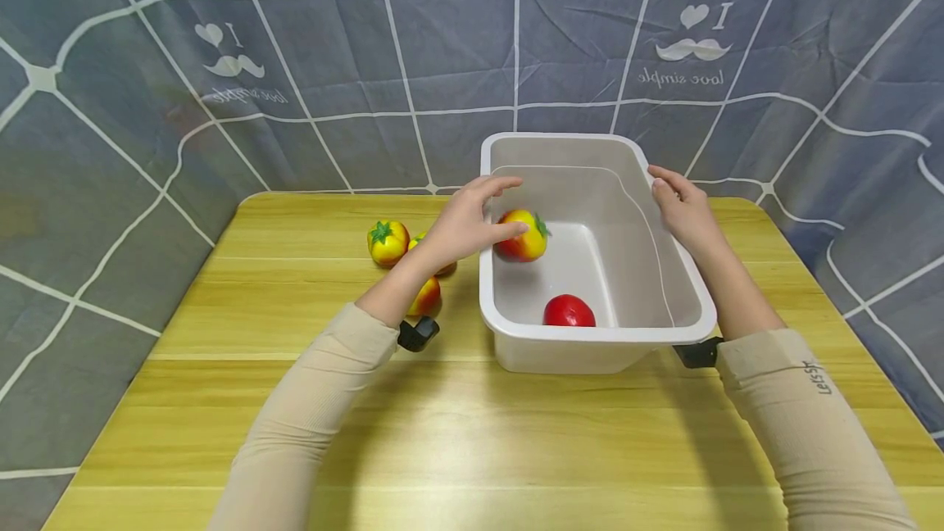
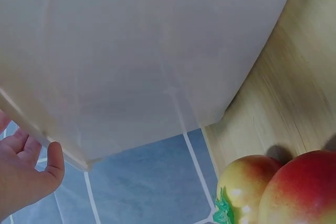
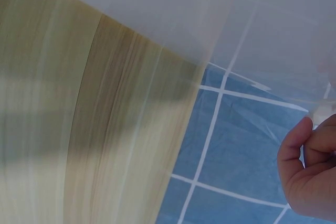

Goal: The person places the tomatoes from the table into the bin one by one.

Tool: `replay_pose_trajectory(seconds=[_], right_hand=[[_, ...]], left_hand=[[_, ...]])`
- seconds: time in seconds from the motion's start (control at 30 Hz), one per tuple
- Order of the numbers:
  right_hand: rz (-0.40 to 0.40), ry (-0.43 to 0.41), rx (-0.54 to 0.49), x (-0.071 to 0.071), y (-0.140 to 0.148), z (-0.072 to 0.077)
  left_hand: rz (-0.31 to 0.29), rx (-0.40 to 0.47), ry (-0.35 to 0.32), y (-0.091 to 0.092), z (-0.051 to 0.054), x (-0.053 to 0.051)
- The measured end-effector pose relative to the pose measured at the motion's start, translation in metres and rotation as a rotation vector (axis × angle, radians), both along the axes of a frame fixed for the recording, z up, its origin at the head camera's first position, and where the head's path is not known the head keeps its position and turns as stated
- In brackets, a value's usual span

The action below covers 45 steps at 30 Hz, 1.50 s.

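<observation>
A light grey plastic bin (image 1: 597, 334) stands on the wooden table. My left hand (image 1: 472, 220) is over its left rim, with thumb and fingers spread apart. Just under the thumb, inside the bin, is a yellow-and-red fruit (image 1: 519, 246) with a green leafy top; whether it touches the bin floor I cannot tell. A round red fruit (image 1: 569, 311) lies near the bin's front wall. On the right side, my right hand (image 1: 686, 215) holds the rim between thumb and fingers, also visible in the right wrist view, where the hand (image 3: 310, 171) is partly cut off.
Left of the bin several more yellow-and-red fruits sit close together, among them one fruit (image 1: 387, 242) at the back and another fruit (image 1: 426, 297), partly behind my left forearm. A blue-grey curtain (image 1: 332, 47) with white lines hangs behind the table (image 1: 442, 449).
</observation>
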State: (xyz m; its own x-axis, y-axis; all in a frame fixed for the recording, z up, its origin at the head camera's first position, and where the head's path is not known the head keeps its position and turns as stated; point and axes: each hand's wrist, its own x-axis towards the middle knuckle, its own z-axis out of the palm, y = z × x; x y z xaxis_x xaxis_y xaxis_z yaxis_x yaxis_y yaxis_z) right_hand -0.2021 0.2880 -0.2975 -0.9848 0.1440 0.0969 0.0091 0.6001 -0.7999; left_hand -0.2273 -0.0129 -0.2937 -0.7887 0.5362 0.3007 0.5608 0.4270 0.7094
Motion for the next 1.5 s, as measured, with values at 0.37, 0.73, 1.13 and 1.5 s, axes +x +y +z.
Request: replay_pose_trajectory(seconds=[0.37, 0.73, 1.13, 1.5], right_hand=[[-0.001, 0.027, 0.006, -0.001, 0.001, -0.001], [-0.012, -0.003, 0.0, -0.001, 0.001, -0.002], [-0.008, -0.001, -0.008, -0.001, 0.001, -0.001], [-0.009, -0.004, -0.003, -0.001, 0.002, -0.002]], left_hand=[[0.016, 0.057, -0.016, -0.021, -0.002, 0.0], [0.097, 0.087, -0.063, -0.071, -0.009, -0.004], [0.22, 0.137, -0.113, -0.123, -0.027, -0.008], [0.261, 0.139, -0.141, -0.144, -0.056, -0.016]])
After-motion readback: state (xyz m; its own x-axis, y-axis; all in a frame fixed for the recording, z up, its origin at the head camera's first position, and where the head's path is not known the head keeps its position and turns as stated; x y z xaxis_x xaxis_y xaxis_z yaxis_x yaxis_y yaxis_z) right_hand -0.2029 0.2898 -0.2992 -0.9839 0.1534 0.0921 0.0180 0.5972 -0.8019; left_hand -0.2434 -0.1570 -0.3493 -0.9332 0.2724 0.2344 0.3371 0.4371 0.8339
